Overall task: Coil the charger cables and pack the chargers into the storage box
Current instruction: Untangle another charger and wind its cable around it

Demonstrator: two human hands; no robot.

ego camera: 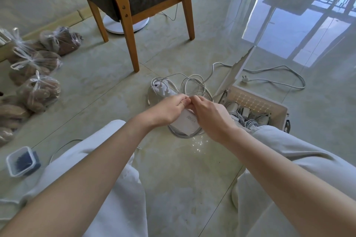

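The person sits on the floor, and both hands meet just left of the beige perforated plastic storage box (284, 115). The left hand (169, 109) and the right hand (210, 114) have curled fingers, and between them they hold a white square charger brick (187, 123) by its far edge. Their fingertips touch there. Whether they also pinch the cable's end is hidden. A pale grey cable coil (184, 135) loops round the brick's near side, so the winding looks nearly done and the fastening of the loose end seems to be the step in hand.

What matters for the coming move is that the box lies to the right of the brick, with its mouth facing up and several coiled chargers already inside. The right hand is the one nearer the box. The box's white flat lid (238, 69) stands tilted open at its far left corner, so the way in is probably over the near left wall and not past the lid. The brick lies flat, its printed face up, and it should drop in that way on top of the others.

Further from the box than the hands, to its far left, lie a second white charger (163, 86) and a loose grey cable tangle (194, 83), not yet coiled. Beyond the box a white plug lead (273, 82) trails over the tiles
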